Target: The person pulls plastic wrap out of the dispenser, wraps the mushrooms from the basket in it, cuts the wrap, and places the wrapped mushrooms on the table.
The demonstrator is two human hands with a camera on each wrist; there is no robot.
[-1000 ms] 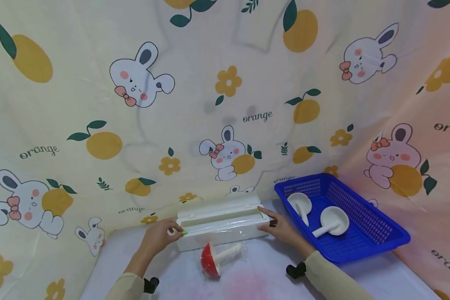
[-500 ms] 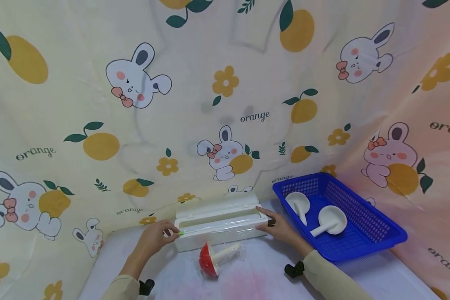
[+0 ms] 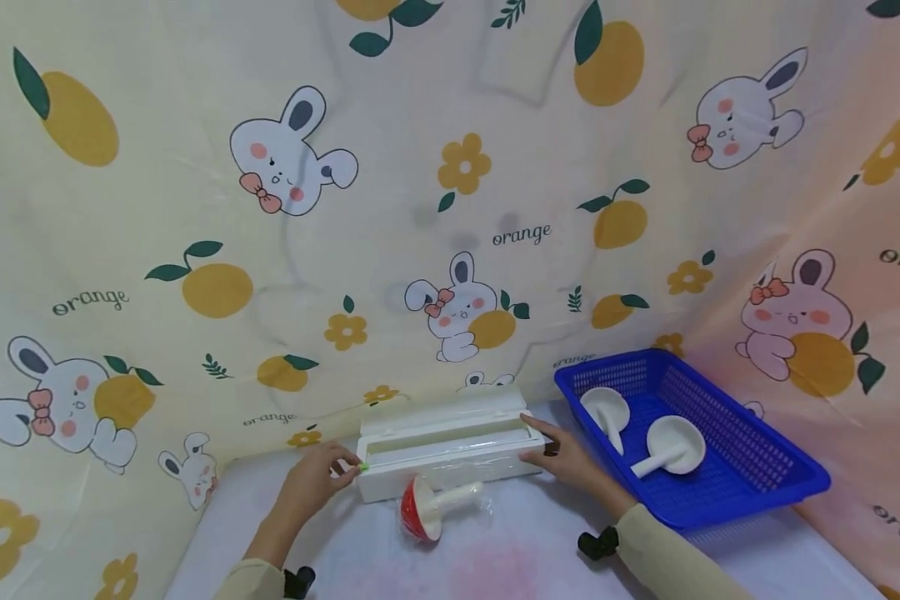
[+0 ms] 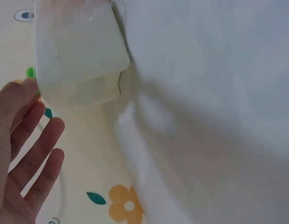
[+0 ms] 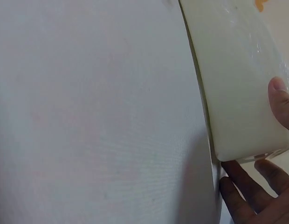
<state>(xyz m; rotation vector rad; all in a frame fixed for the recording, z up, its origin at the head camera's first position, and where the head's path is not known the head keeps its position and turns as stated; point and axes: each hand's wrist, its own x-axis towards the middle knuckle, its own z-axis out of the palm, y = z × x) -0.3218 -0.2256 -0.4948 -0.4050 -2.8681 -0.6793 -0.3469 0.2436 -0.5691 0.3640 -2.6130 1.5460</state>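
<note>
Left hand (image 3: 317, 482) sits at the nine o'clock end of the white cling-film dispenser box (image 3: 450, 446), its thumb and forefinger pinching a small green slider tab (image 3: 363, 467) there, the other fingers loosely spread in the left wrist view. Right hand (image 3: 562, 457) steadies the three o'clock end, thumb on the front face and fingers curled round the corner. At six o'clock of the box, a red-capped toy mushroom (image 3: 429, 508) lies on its side on the tabletop (image 3: 525, 558), under a sheet of clear film (image 3: 468, 487) drawn from the box. The step in hand looks like cutting the film; the next move probably calls for keeping the box pinned while the tab runs along its slot toward three o'clock. At three o'clock a blue basket (image 3: 750, 475) holds two white mushrooms (image 3: 667, 442).
</note>
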